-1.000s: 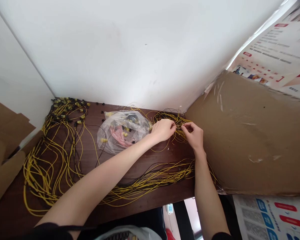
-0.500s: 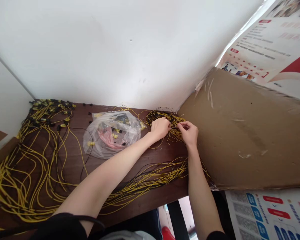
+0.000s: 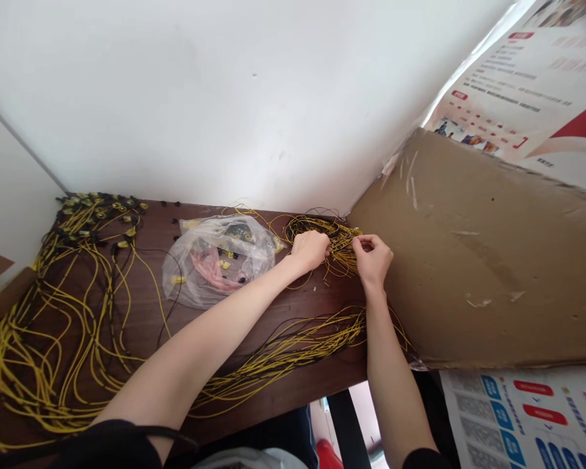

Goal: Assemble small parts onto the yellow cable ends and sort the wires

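Observation:
A coiled bundle of thin yellow and black wires (image 3: 339, 238) lies on the brown table against the white wall. My left hand (image 3: 311, 251) is closed at the left side of this bundle, its fingertips curled down among the wires. At the bundle's right end my right hand (image 3: 372, 257) pinches with thumb and forefinger; the wire end between them is too fine to make out clearly. Left of my left hand sits a clear plastic bag (image 3: 176, 273) with small yellow and black connectors inside. A long bunch of yellow and black wires (image 3: 293, 352) runs below my forearms.
Many yellow cables with black connectors (image 3: 83, 273) spread over the table's left side. A large cardboard sheet (image 3: 478, 260) stands along the right, with printed posters (image 3: 522, 98) behind it. A white wall (image 3: 215, 98) closes off the back.
My right hand has moved slightly right, away from my left hand, widening the gap between them. My left hand has shifted slightly left.

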Motion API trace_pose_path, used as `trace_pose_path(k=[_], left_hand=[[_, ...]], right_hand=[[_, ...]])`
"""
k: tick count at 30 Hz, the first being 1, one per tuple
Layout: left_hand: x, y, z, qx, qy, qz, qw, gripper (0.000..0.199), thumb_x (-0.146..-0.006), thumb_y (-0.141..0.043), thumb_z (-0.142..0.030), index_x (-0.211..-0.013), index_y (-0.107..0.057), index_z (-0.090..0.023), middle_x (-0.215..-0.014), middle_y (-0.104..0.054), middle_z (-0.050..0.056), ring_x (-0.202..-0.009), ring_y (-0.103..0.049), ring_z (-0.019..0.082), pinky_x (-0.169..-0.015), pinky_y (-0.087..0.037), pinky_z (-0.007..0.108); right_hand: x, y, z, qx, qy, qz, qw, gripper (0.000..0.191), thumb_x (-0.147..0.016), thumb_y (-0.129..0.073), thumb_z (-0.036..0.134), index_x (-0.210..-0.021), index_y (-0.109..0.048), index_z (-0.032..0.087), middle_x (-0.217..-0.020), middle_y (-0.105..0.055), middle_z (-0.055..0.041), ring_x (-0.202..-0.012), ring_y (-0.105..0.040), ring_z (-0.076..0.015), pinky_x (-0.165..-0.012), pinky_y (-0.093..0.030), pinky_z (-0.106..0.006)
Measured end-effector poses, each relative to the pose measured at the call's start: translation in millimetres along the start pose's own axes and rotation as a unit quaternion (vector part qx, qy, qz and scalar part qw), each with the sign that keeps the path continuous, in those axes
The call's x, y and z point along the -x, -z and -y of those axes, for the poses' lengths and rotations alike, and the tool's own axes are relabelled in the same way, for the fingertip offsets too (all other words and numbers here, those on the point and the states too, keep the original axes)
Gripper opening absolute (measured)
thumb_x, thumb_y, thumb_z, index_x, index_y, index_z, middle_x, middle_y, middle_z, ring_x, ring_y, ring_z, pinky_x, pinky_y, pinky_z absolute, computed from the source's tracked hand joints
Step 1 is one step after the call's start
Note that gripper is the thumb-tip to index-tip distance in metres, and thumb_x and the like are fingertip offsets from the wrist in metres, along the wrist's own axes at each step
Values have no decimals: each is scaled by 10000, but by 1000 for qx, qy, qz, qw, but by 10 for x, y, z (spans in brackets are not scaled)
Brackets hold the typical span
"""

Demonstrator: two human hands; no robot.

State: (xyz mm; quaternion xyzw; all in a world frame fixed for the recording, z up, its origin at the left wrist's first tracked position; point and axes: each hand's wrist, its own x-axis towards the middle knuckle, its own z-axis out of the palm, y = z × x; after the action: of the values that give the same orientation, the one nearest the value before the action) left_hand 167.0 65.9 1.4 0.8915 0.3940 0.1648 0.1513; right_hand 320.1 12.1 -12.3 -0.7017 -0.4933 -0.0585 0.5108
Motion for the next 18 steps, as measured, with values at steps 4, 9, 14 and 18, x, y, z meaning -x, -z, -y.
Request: trace_pose_path(k=[4,9,14,18], left_hand=[[-23,62,14,-5,11,-4,1000,179,-799,-539,-251,-852,-700,-193,-878,-698,83,-875,-642,228,-746,-474,305],[-58,92,14,10,9,-49,999,188,-825,-500,-275,-863,-677,-222,-879,-687,48,-881,-629,217,-750,-473,303],[-84,56,-17,17,2,-70,997,218,-854,-454,-261,-893,-663,-213,-927,-675,56,-906,-609,210,-761,-465,302],[-106,27,-16,25,-27,-78,996,209,-868,-434,-235,-925,-634,-216,-931,-657,55,-949,-582,209,-774,-457,303]], right_hand=[[-2,14,13,-12,1,-3,1000,180,-719,-574,305,-732,-645,140,-655,-650,-47,-591,-589,-157,-640,-469,-278],[16,41,81,-7,48,53,997,199,-759,-538,327,-774,-641,158,-692,-649,-38,-606,-567,-147,-651,-456,-271],[25,24,92,0,65,97,993,211,-770,-529,341,-784,-642,164,-725,-658,-39,-626,-566,-152,-653,-448,-272],[14,-1,58,-18,38,111,993,209,-762,-542,348,-785,-636,163,-739,-667,-49,-656,-591,-161,-644,-449,-269]])
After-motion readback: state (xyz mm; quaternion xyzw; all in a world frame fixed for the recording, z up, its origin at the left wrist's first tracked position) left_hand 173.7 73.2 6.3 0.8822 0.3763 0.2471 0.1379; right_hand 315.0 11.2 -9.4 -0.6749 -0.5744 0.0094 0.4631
